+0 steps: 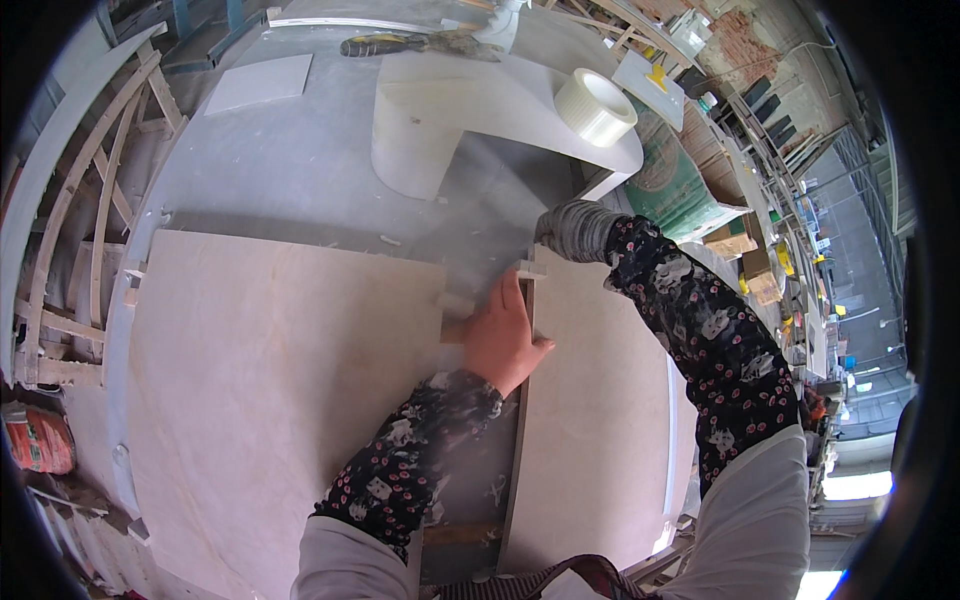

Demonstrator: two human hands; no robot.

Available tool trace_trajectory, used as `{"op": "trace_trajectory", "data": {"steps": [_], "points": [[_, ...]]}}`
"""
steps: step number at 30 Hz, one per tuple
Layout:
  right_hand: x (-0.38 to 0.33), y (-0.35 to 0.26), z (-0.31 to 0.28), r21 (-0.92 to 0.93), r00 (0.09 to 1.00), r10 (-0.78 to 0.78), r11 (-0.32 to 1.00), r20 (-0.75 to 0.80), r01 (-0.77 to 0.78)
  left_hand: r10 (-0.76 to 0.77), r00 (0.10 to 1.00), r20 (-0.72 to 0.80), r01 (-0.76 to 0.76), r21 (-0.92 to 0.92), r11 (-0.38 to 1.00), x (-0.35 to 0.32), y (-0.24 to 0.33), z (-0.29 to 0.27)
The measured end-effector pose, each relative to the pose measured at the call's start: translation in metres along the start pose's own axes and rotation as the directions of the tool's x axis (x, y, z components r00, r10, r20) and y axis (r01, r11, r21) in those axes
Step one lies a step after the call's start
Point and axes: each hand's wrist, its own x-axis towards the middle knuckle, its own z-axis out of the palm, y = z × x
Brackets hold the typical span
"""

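My left hand (505, 338) lies across the long raised edge of the right-hand pale panel (590, 400), fingers stretched forward and thumb out to the right. Its fingertips are beside a small pale block (530, 270) at that panel's far end. Just beyond, my right hand (580, 230), in a grey striped glove, is closed in a fist. Motion smears a flat greyish shape (490, 205) that seems to extend left from the fist; its kind cannot be made out. A larger marbled panel (290, 380) lies to the left, with a gap between the two panels.
A curved pale board with a cutout (410, 120) lies at the far side of the table (270, 180), with a tape roll (596, 107) on it. Near it are a scraper (460, 43) and a white sheet (262, 82). A green box (680, 175) stands right; wooden frames (100, 200) stand left.
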Motion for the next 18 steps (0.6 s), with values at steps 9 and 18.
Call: {"op": "trace_trajectory", "data": {"steps": [9,18], "points": [[0.006,0.015,0.015,-0.010,0.999,-0.014,1.000,-0.036,0.014,-0.027,0.996,0.079,0.034,-0.085,0.996,0.001,-0.002,-0.006],[0.001,0.014,0.012,-0.080,0.999,-0.035,0.996,-0.022,0.033,-0.029,0.995,0.095,0.042,-0.143,0.989,0.000,-0.005,-0.006]]}}
